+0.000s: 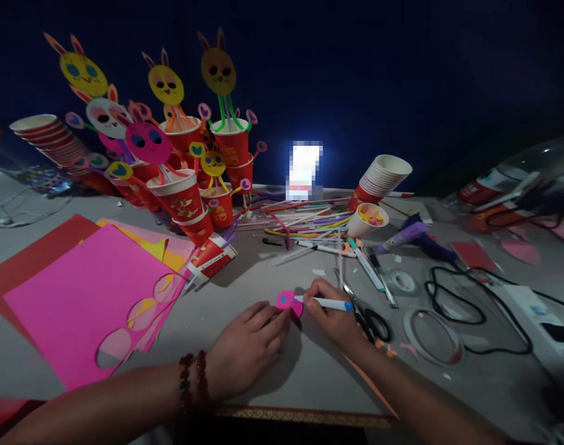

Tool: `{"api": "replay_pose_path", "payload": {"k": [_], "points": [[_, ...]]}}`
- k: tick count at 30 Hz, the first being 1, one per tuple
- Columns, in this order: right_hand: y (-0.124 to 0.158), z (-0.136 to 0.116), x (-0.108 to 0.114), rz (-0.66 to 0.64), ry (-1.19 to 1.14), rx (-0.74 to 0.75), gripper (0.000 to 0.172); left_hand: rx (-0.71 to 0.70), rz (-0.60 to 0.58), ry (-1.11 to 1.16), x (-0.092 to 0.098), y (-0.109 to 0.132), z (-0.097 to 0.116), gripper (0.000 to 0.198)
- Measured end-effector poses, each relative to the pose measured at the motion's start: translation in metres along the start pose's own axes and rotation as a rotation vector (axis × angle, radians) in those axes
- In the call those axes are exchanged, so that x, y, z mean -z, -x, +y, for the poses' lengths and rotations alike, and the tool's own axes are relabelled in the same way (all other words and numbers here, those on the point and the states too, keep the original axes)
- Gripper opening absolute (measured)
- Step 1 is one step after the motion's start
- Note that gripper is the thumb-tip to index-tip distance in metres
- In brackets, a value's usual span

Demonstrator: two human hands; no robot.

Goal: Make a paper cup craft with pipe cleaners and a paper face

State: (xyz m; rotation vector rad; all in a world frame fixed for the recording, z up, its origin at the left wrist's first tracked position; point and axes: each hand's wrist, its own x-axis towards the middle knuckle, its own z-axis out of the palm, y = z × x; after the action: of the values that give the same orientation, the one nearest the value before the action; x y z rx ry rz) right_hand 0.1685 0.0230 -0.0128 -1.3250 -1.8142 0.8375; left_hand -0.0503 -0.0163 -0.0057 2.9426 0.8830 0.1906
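Observation:
A small pink paper circle (286,301) with blue dots lies on the grey table (273,371) in front of me. My left hand (247,349) rests flat beside it, fingertips pressing its left edge. In my right hand (331,315), a white marker with a blue cap (326,303) is pinched, and its tip touches the circle's right side. A beaded bracelet (192,378) circles my left wrist.
Pink, yellow and red paper sheets (91,290) with round cut-outs lie at left. Red cups with paper rabbit faces (189,154) stand behind. Scissors (370,318), pens and straws (305,228), cup stacks (379,176), tape rolls (433,337) and a black cable (472,309) crowd the right.

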Motion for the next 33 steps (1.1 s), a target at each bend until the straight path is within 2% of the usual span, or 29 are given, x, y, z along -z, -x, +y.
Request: {"api": "replay_pose_path", "payload": {"k": [12,17,33], "points": [[0.0008,0.0012,0.0002,0.017,0.018,-0.011,0.017,-0.003,0.006,0.005,0.0027,-0.0002,-0.0006,0.048],[0.0009,0.0015,-0.0001,-0.020,0.025,-0.010,0.016,-0.007,0.000,0.011,0.0017,0.0002,-0.0005,0.045],[0.0013,0.0044,0.0000,-0.011,0.004,0.013,0.017,0.000,-0.001,0.006,0.0000,0.0005,-0.0001,0.050]]}}
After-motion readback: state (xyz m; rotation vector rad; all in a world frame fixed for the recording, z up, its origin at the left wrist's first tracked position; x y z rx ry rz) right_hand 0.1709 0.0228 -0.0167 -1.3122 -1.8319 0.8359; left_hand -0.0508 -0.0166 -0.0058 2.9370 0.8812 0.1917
